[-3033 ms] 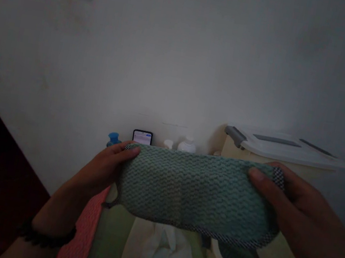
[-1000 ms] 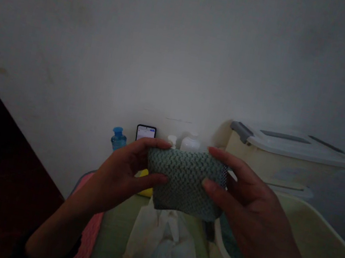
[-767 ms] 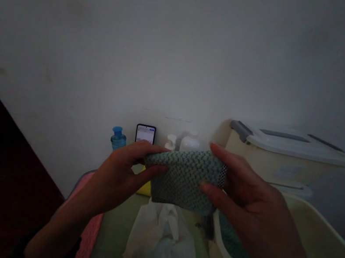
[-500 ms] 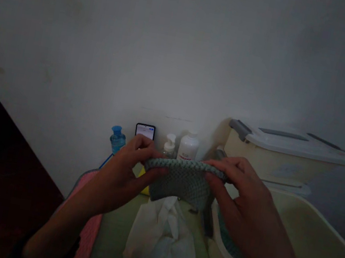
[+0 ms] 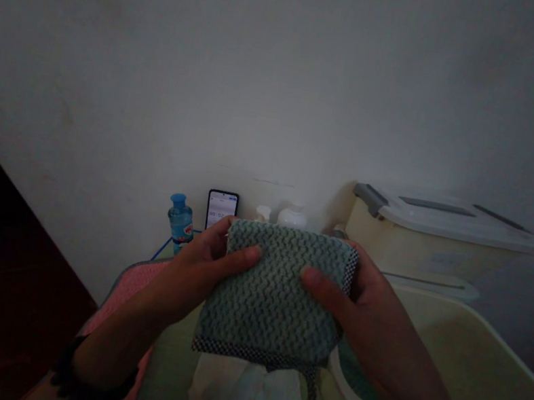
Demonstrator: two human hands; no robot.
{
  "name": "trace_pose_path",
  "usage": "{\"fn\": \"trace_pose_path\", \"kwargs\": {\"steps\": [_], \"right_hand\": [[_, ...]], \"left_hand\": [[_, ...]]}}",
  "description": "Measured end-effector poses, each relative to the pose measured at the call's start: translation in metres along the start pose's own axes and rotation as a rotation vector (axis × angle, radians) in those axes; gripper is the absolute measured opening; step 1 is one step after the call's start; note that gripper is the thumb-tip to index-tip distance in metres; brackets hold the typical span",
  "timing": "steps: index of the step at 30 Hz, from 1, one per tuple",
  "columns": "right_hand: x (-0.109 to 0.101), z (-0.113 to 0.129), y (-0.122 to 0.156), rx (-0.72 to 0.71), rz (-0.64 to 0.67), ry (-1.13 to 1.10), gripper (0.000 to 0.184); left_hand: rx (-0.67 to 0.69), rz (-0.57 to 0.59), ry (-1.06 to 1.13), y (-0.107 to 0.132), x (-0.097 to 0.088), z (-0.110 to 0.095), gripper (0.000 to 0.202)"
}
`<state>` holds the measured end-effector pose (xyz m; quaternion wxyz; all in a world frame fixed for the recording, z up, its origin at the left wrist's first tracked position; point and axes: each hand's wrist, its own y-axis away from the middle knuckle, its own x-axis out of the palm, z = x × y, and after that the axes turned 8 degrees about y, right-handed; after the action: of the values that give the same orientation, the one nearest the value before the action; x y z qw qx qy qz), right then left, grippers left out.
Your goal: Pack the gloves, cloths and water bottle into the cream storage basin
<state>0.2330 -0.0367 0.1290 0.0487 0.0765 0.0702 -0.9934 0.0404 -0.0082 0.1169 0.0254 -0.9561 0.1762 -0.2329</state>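
While a pale wall [image 5: 290,94] rises at the back of the head view, a green tabletop [image 5: 171,362] spreads below the cloth [image 5: 274,305], which is held up in the air near the middle. Left of the cloth lies a pink mat [image 5: 140,274]; beyond its upper left corner stand a blue bottle [image 5: 181,219] and an upright phone [image 5: 222,206]. Just behind its top edge, a white bottle [image 5: 292,216] shows only in part. Right of the cloth are a lidded box [image 5: 423,252] and, nearer, an uncovered tub [image 5: 467,353]. Crumpled tissue [image 5: 243,396] lies below its lower edge.

Both hands grip the cloth with fingers nearly closed: the left hand [image 5: 203,271] pinches its left side, the right hand [image 5: 356,305] its right, thumbs flat on the near face, other fingers mostly hidden. Both forearms angle inward and up.
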Motion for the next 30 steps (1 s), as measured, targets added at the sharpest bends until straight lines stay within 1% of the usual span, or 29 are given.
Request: {"fn": "trace_pose_path", "kwargs": {"steps": [2,6,8,9,10,12,14,16,18,20,22,23,27,30], "right_hand": [[-0.002,0.002,0.002,0.032,0.039,0.003,0.033],[-0.001,0.004,0.005,0.082,0.139,-0.158,0.02],[0.0,0.003,0.006,0.085,0.152,-0.209,0.021],[0.0,0.002,0.005,0.088,0.149,-0.211,0.024],[0.0,0.001,0.005,0.096,0.147,-0.198,0.027],[-0.004,0.001,0.004,0.124,0.153,-0.151,0.033],[-0.009,0.002,0.004,0.145,0.21,-0.102,0.034],[-0.016,0.005,0.006,0.148,0.327,-0.059,0.032],[-0.023,0.008,0.008,0.153,0.444,-0.001,0.031],[-0.027,0.01,0.01,0.157,0.482,0.072,0.031],[-0.029,0.012,0.011,0.151,0.47,0.119,0.031],[-0.029,0.012,0.012,0.146,0.467,0.123,0.032],[-0.028,0.012,0.011,0.138,0.5,0.07,0.042],[-0.028,0.012,0.01,0.127,0.524,0.009,0.047]], "left_hand": [[0.019,-0.036,-0.021,0.001,0.002,-0.002,0.021],[0.052,-0.103,-0.151,0.002,0.004,0.001,0.024],[0.048,-0.086,-0.222,0.0,0.003,0.005,0.023],[0.036,-0.043,-0.258,-0.001,0.002,0.007,0.021],[0.018,0.023,-0.301,-0.001,0.0,0.009,0.02],[-0.019,0.184,-0.416,-0.004,-0.004,0.012,0.02],[-0.065,0.309,-0.526,-0.005,-0.009,0.012,0.025],[-0.137,0.356,-0.589,-0.006,-0.014,0.01,0.03],[-0.194,0.355,-0.614,-0.005,-0.018,0.005,0.031],[-0.201,0.336,-0.617,-0.004,-0.021,0.001,0.027],[-0.185,0.305,-0.578,-0.004,-0.022,-0.002,0.023],[-0.179,0.287,-0.537,-0.004,-0.022,-0.002,0.025],[-0.112,0.206,-0.319,-0.004,-0.02,-0.002,0.049],[-0.063,0.18,-0.196,-0.005,-0.019,-0.002,0.054]]}}
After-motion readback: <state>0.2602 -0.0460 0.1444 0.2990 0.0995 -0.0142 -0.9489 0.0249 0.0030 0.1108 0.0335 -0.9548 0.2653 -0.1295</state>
